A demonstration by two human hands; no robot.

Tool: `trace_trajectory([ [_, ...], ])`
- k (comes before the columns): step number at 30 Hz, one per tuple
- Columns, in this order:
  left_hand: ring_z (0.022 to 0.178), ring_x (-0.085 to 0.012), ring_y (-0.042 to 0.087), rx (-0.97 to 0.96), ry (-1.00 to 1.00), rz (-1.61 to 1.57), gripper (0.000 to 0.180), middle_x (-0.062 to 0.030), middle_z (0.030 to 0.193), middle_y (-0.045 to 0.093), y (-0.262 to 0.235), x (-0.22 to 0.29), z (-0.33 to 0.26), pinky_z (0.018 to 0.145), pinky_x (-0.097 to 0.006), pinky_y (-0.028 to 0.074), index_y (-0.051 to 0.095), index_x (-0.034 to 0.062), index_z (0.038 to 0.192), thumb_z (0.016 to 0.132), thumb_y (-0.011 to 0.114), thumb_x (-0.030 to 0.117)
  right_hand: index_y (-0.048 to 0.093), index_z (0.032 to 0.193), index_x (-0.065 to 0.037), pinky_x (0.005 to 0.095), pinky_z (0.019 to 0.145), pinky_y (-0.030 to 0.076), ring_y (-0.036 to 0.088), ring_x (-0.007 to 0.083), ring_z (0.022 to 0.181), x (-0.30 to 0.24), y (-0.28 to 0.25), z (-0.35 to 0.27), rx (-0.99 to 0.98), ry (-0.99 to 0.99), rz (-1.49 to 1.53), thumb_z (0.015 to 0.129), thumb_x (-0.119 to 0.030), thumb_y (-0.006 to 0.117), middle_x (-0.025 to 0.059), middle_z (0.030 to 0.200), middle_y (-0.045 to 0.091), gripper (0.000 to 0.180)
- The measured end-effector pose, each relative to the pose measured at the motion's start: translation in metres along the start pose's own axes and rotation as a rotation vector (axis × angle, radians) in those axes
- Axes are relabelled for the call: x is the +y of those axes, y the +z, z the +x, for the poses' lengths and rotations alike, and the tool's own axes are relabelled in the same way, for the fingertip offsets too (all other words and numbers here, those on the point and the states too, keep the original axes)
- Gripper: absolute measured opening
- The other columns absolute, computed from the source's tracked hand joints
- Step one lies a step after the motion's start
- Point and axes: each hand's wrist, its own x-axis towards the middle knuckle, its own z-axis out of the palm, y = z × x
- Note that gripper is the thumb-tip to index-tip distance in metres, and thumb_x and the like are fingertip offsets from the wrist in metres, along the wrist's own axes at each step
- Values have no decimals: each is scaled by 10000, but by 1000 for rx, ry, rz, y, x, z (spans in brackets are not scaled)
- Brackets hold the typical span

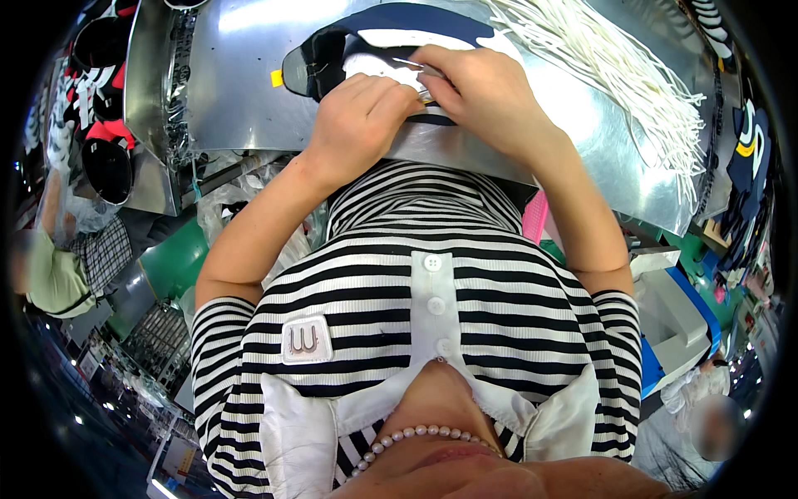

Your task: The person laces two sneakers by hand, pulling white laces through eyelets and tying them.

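Pinching at the middle of a dark shoe upper [366, 37], both hands meet on the metal bench [241, 91]. Right hand [490, 96] has its fingers closed narrow on something small and shiny at the fingertips, probably a lace tip or small tool; too small to tell. Left hand [357, 121] is curled into a loose fist, pressing the upper's near edge flat against the bench. Upper lies across the bench just beyond the striped shirt [432, 283], toe end with a yellow tag [277, 78] pointing left. White laces [615, 66] fan out in a pile just right of the right hand. Doing this well likely means keeping the left hand firm so the upper stays put while the right works precisely.
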Motion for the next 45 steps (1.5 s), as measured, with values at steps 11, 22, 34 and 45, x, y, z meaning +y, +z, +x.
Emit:
trace_trajectory([
  [11, 673, -228, 648, 41, 157, 22, 341, -64, 800, 663, -4, -8, -8, 585, -322, 486, 589, 46, 984, 732, 818, 43, 641, 1001, -6, 346, 665, 469, 552, 258, 674, 29, -19, 24, -515, -215, 270, 923, -159, 604, 136, 767, 628, 176],
  [22, 619, -230, 639, -14, 30, -154, 281, -75, 757, 660, -4, 4, -8, 538, -325, 473, 588, 51, 906, 752, 823, 61, 606, 1008, -58, 263, 493, 429, 527, 112, 528, 25, -13, 2, 561, -270, 20, 835, 4, 657, 66, 668, 583, 191],
  [34, 862, -142, 678, -127, -767, -412, 468, -102, 955, 709, -16, 14, 24, 761, -264, 522, 502, 57, 1344, 931, 694, 169, 685, 996, -38, 305, 672, 536, 664, 224, 757, 18, 22, -3, 345, -109, 343, 872, -79, 672, 76, 938, 627, 131],
  [45, 794, -67, 642, -46, -856, -377, 375, -46, 885, 718, -7, 14, 22, 710, -214, 496, 606, 50, 1192, 853, 758, 99, 657, 1070, -48, 303, 668, 532, 687, 234, 778, 17, 11, -23, 333, 25, 385, 882, -147, 709, 101, 929, 672, 218],
])
